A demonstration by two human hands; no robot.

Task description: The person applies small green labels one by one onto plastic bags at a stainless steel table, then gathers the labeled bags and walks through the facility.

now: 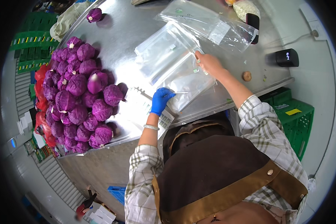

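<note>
My left hand [161, 100], in a blue glove, pinches a thin whitish strip [181, 92] that reaches over a clear plastic bag [186, 79]; whether the strip is part of the bag cannot be made out. My bare right hand [210, 63] grips the upper right edge of that bag, and small green-and-white labels [196, 70] show beside its fingers. A stack of clear bags [168, 50] lies just beyond. Under my left wrist are printed label sheets [165, 121], partly washed out by glare.
A large pile of red cabbages [78, 95] covers the steel table's [123, 28] left side, with one cabbage [94, 15] apart. Packaged bags [193, 19], a phone [252, 28], a black digital clock [287, 57] and an onion-like bulb [247, 76] lie rightward. Green crates [291, 112] stand below.
</note>
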